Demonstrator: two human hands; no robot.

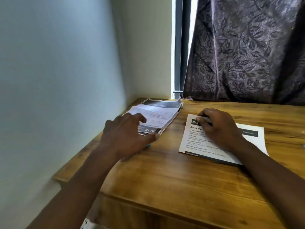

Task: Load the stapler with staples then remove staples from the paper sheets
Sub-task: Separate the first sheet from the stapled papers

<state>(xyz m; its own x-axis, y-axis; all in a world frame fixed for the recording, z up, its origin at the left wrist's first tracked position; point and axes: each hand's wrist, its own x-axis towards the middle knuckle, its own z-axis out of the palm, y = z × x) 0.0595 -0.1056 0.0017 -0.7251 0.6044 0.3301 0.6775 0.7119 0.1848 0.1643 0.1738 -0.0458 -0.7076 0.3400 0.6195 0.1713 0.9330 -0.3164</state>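
Note:
Two printed paper stacks lie on the wooden desk (165, 179). The left stack (158, 113) is curled and sits near the wall. My left hand (127, 136) hovers over its near end, motion-blurred, fingers apart and holding nothing. A small blue object (148, 145) peeks out from under that hand. The right stack (194, 142) lies flat, with a dark header and the number 3653. My right hand (217, 128) rests on it and grips a small grey tool, apparently the stapler (206, 120), pressed at the sheet's far left corner. No staples can be made out.
A pale wall runs along the desk's left edge. Behind the desk hang a dark patterned curtain (247, 55) and a strip of window frame (179, 47). Bare wood lies between the stacks and toward the near edge.

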